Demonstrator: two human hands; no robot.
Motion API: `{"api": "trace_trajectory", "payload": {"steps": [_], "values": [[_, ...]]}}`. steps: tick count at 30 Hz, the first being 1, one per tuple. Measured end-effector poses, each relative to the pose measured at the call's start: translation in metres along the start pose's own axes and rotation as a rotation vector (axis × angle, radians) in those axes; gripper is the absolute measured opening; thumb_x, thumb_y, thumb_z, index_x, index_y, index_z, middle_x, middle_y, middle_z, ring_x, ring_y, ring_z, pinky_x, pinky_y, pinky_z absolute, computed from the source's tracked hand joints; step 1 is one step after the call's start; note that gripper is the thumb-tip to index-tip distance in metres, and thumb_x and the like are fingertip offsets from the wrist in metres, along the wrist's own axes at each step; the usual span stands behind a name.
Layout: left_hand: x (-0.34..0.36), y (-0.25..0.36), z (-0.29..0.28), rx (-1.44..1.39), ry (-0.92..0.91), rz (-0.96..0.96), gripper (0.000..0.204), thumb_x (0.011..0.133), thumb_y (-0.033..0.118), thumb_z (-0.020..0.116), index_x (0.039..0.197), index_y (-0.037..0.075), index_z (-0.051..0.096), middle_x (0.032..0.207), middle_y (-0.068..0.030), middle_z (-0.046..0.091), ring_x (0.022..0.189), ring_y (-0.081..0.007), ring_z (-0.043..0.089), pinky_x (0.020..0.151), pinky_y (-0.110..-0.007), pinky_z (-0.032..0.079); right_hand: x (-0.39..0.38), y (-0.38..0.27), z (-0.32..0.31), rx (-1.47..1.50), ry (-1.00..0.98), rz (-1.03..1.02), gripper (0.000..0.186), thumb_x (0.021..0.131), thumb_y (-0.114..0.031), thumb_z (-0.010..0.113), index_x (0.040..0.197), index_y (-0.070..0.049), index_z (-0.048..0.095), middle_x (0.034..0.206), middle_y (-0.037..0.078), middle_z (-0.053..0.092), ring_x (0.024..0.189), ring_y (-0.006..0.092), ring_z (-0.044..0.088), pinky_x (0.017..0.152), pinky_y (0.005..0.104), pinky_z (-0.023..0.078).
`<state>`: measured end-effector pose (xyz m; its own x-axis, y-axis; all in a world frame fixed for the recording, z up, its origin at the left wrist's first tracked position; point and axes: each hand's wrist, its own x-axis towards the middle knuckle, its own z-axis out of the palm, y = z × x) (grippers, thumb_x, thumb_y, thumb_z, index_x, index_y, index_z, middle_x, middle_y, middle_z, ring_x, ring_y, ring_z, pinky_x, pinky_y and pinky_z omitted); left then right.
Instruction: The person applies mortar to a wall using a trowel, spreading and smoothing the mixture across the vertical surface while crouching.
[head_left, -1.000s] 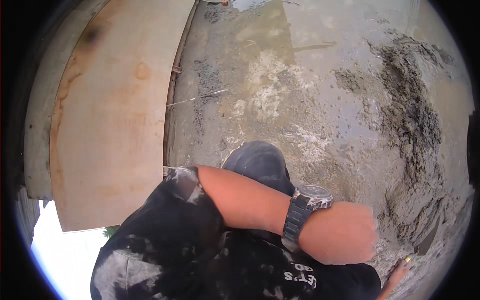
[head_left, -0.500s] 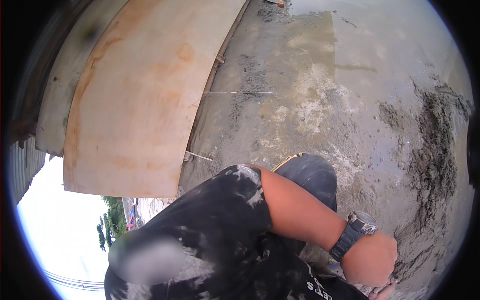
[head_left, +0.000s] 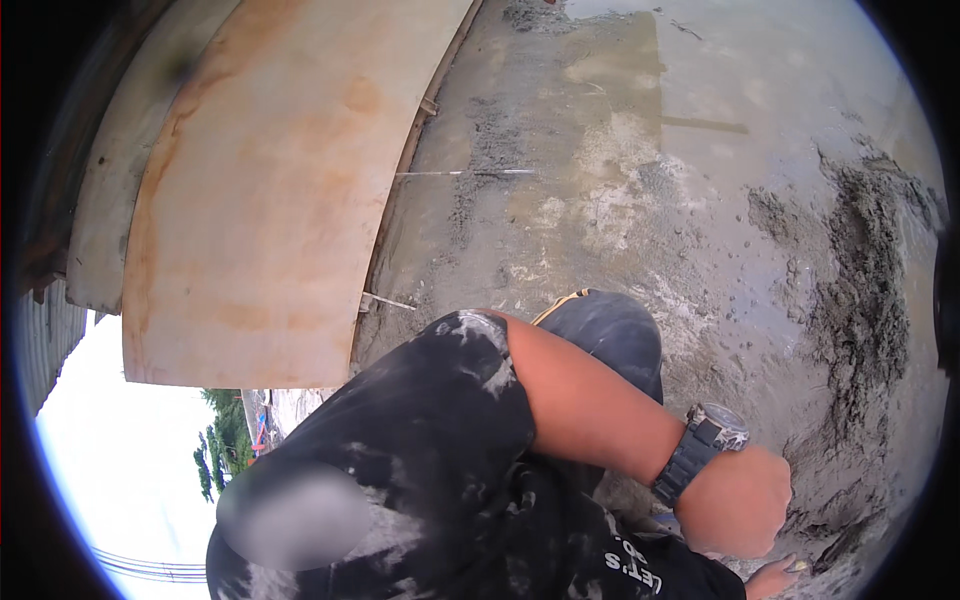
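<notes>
My left hand [head_left: 735,502], with a dark chunky watch [head_left: 703,452] on its wrist, is bent into a closed shape low over the wet grey cement [head_left: 700,340]. Its back faces up and hides the fingers and anything in them. Just below it, past the edge of my black shirt [head_left: 420,470], a bit of bare skin shows that looks like part of my right hand [head_left: 772,578]; its fingers are mostly hidden. My bent knee in dark, dusty cloth [head_left: 605,335] is beyond my left forearm. A small bluish patch peeks out beneath the wrist.
A large rust-stained pale sheet [head_left: 270,200] stands along the left side of the cement. Thin rods [head_left: 388,301] stick out from its lower edge. A rough ridge of wet mortar [head_left: 862,280] lies at the right. Watery cement spreads across the top.
The left hand has shifted slightly up and left, away from the skin at the lower edge, which now shows more separately. The whole view has shifted a little.
</notes>
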<state>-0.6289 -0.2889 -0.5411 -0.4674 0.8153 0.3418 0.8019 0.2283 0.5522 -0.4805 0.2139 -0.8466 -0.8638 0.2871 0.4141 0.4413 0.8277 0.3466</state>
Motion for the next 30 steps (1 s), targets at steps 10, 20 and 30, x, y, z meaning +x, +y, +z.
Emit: {"api": "trace_trajectory", "payload": {"steps": [10,20,30], "values": [[-0.003,0.003,-0.023,-0.030,-0.067,-0.067,0.015,0.069,0.026,0.072,0.072,0.011,0.070,0.072,-0.0061,0.067,0.073,-0.0259,0.068,0.064,-0.039,0.050,0.036,0.011,-0.056,0.725,-0.409,0.835,0.028,0.099,-0.033,0.058,0.089,-0.008,0.061,0.062,0.001,0.044,0.045,0.0153,0.039,0.041,0.0367,0.028],[0.022,0.018,-0.068,-0.059,-0.509,-0.310,0.061,0.077,0.029,0.081,0.133,0.011,0.065,0.111,-0.0061,0.068,0.100,-0.0285,0.065,0.087,-0.041,0.052,0.047,-0.088,-0.178,0.794,-0.784,0.374,0.049,0.101,-0.045,0.063,0.105,0.004,0.064,0.090,0.025,0.070,0.082,0.0371,0.070,0.077,0.0467,0.054],[0.026,0.021,-0.055,-0.078,-0.522,-0.243,0.061,0.074,0.027,0.082,0.130,0.011,0.066,0.109,-0.0061,0.069,0.099,-0.0293,0.065,0.086,-0.041,0.052,-0.014,-0.070,-0.129,1.303,-0.856,1.358,0.042,0.110,-0.045,0.046,0.099,-0.006,0.053,0.069,0.001,0.051,0.050,0.0123,0.047,0.041,0.0300,0.041]]}}
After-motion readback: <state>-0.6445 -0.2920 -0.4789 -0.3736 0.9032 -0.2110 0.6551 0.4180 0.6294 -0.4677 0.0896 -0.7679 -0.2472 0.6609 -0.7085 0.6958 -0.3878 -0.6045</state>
